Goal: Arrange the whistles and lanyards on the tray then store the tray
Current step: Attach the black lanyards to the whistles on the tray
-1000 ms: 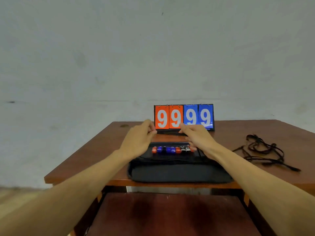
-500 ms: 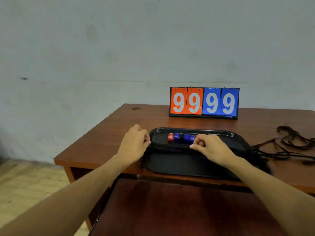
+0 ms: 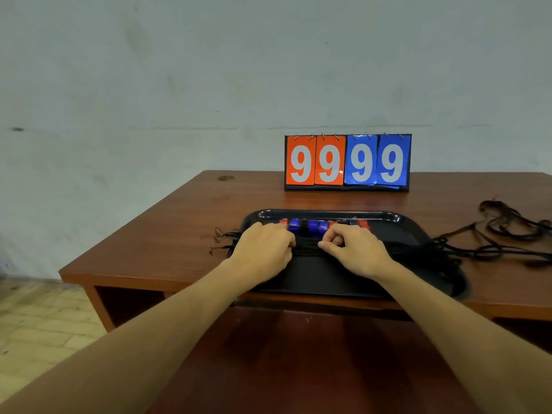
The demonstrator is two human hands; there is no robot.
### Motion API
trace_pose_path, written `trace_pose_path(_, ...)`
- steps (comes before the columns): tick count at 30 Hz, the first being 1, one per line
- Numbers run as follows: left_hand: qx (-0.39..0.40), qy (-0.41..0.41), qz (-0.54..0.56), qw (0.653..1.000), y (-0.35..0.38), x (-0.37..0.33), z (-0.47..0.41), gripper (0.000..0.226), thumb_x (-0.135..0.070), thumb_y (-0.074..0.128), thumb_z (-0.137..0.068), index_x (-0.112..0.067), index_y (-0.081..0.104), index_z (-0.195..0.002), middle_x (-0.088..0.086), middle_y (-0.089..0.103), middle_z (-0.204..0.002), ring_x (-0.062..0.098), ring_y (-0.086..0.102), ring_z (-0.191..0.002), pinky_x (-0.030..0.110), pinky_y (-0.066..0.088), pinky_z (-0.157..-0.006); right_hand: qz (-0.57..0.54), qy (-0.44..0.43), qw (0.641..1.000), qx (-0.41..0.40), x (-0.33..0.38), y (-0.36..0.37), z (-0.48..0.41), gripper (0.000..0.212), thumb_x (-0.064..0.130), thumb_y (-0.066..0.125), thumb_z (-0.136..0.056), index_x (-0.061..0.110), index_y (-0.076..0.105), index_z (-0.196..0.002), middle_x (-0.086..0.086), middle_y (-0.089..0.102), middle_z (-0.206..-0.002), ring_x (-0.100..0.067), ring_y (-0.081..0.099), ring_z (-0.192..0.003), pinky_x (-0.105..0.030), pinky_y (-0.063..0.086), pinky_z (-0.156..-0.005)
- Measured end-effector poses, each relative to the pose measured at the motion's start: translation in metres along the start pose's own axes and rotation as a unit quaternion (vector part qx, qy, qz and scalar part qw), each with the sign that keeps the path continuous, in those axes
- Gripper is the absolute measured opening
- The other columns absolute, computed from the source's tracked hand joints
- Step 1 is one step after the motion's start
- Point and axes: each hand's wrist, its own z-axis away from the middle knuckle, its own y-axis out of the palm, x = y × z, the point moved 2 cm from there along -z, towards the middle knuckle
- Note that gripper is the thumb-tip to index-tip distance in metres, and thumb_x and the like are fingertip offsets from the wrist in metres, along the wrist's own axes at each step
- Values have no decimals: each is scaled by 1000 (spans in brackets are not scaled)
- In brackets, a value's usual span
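Moved inward over the black tray (image 3: 397, 218), the left hand (image 3: 263, 251) and right hand (image 3: 355, 249) are seen pinching lanyard cords (image 3: 306, 245) across its middle, apparently for straightening.

Single view: wide-angle head cam off the near edge of the table (image 3: 167, 228), facing forward and slightly down toward the wall (image 3: 209, 70). Close range: both forearms enter from the bottom corners, left hand (image 3: 263, 249) and right hand (image 3: 355, 249) mid-frame over the tray (image 3: 328, 213), scoreboard (image 3: 348, 162) at the far edge.
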Motion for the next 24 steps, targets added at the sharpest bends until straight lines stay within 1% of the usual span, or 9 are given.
trace_pose_path(3, 16, -8, -13, 1000, 6, 0, 1, 29, -25, 46, -95, -25, 63, -119, 0, 62, -119, 20, 57, -109, 37, 47, -92, -4, 0, 1000, 7, -4, 2, -3, 13, 49, 57, -88, 36, 57, -83, 16, 57, -77, -7, 56, -82, -30, 44, -73)
trace_pose_path(7, 1, -19, -6, 1000, 9, 3, 1, 28, -26, 48, -95, -28, 64, -118, 0, 63, -121, 20, 58, -110, 39, 50, -92, -1, -11, 1000, -1, -4, 3, -3, 15, 48, 57, -88, 37, 55, -79, 16, 56, -77, -8, 55, -82, -30, 41, -71)
trace_pose_path(12, -4, -24, -6, 1000, 13, 5, -1, 28, -27, 49, -93, -30, 65, -116, -1, 64, -122, 19, 59, -111, 38, 50, -92, 7, -43, 999, 8, -3, -4, 3, 15, 45, 57, -90, 31, 59, -88, 13, 55, -74, -9, 56, -79, -34, 49, -74)
trace_pose_path(14, -5, -27, -1, 1000, 14, 7, -1, 27, -27, 50, -93, -30, 66, -114, -1, 64, -121, 20, 59, -109, 39, 51, -91, 54, -62, 996, 19, -4, -11, 5, 22, 47, 54, -91, 26, 60, -95, 12, 56, -80, -12, 56, -82, -37, 50, -76)
trace_pose_path(16, -9, -27, 5, 1000, 13, 6, 0, 26, -27, 50, -93, -29, 66, -113, 0, 64, -120, 20, 60, -108, 40, 51, -90, 124, -75, 989, 22, -9, -21, 8, 27, 50, 50, -92, 25, 58, -99, 6, 60, -90, -16, 58, -88, -41, 51, -79)
trace_pose_path(17, -10, -25, 6, 1000, 13, 6, 0, 26, -27, 50, -93, -29, 66, -113, 0, 64, -120, 20, 60, -108, 40, 51, -91, 147, -73, 986, 17, -13, -27, 10, 28, 51, 49, -92, 25, 58, -99, 4, 61, -94, -17, 59, -89, -40, 52, -79)
trace_pose_path(19, -9, -23, 10, 1000, 13, 5, -1, 26, -26, 50, -93, -28, 66, -113, 1, 64, -120, 20, 60, -107, 40, 51, -90, 169, -55, 984, 7, -25, -39, 13, 27, 50, 49, -92, 25, 58, -98, 5, 61, -94, -15, 59, -89, -36, 51, -77)
trace_pose_path(22, -6, -27, 14, 1000, 15, 7, -2, 26, -25, 51, -93, -28, 67, -112, 1, 64, -120, 21, 61, -106, 40, 51, -90, 139, -16, 990, 4, -44, -50, 15, 25, 49, 56, -88, 26, 59, -96, 9, 59, -89, -11, 56, -84, -32, 50, -73)
trace_pose_path(24, -2, -32, 19, 999, 16, 8, -2, 25, -26, 51, -92, -28, 67, -112, 1, 64, -121, 21, 60, -107, 40, 51, -91, 120, 6, 993, 3, -51, -58, 16, 23, 49, 59, -86, 27, 60, -94, 8, 59, -88, -10, 56, -83, -32, 51, -74)
